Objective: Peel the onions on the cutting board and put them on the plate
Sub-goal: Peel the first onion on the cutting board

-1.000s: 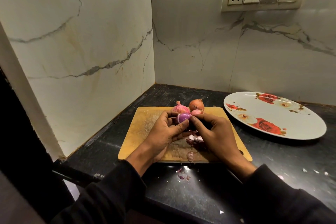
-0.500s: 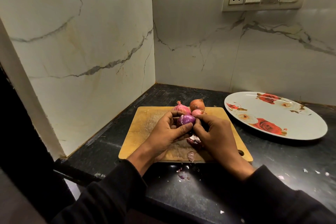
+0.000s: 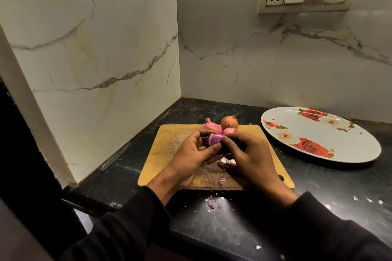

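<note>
While both hands' fingers [image 3: 209, 150] grip an onion [image 3: 214, 139], marble walls [image 3: 95, 53] enclose the black counter [image 3: 318, 186].

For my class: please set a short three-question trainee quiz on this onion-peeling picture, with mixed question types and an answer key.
1. True or false: the floral plate already holds a peeled onion.
2. Multiple choice: the purple onion is A) lying on the cutting board, B) held between the left hand and right hand, C) on the plate.
3. Short answer: how many other onions sit at the board's far edge, behind the hands?

Key: 1. False, it holds no onion. 2. B. 3. Three: a pink onion, an orange-brown onion and a small pink onion.
</note>
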`<action>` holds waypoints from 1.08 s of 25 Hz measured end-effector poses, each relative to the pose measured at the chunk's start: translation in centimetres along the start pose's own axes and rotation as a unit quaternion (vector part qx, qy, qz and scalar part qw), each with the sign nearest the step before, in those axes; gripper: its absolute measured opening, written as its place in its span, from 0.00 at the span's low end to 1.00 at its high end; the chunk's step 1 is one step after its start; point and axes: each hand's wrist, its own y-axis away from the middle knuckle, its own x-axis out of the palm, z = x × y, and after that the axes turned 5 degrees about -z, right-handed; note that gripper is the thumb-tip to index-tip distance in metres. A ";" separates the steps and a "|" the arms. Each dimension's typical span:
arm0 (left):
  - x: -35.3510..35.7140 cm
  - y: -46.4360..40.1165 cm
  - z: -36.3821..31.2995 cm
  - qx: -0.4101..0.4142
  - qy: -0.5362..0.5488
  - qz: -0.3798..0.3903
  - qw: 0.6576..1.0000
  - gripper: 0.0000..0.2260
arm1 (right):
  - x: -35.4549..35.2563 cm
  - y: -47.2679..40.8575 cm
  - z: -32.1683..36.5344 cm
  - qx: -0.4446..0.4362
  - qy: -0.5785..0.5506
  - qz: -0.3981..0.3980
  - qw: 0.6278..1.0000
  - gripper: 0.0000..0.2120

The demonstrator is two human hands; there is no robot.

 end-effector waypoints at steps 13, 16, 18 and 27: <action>-0.1 -0.2 0.1 -0.002 0.021 0.025 0.999 0.18 | -0.1 -0.1 -0.2 0.014 0.021 -0.023 0.999 0.07; -0.1 -0.1 0.0 -0.010 0.020 0.044 0.999 0.19 | 0.0 -0.4 -1.0 0.061 0.031 -0.037 0.997 0.05; 0.0 0.0 -0.2 -0.019 0.031 0.050 0.998 0.17 | 0.0 -0.3 -1.1 0.067 0.023 -0.038 0.997 0.06; 0.1 0.1 -0.4 -0.009 0.077 0.038 0.996 0.17 | 0.1 -0.5 -0.8 0.068 0.055 -0.063 0.994 0.08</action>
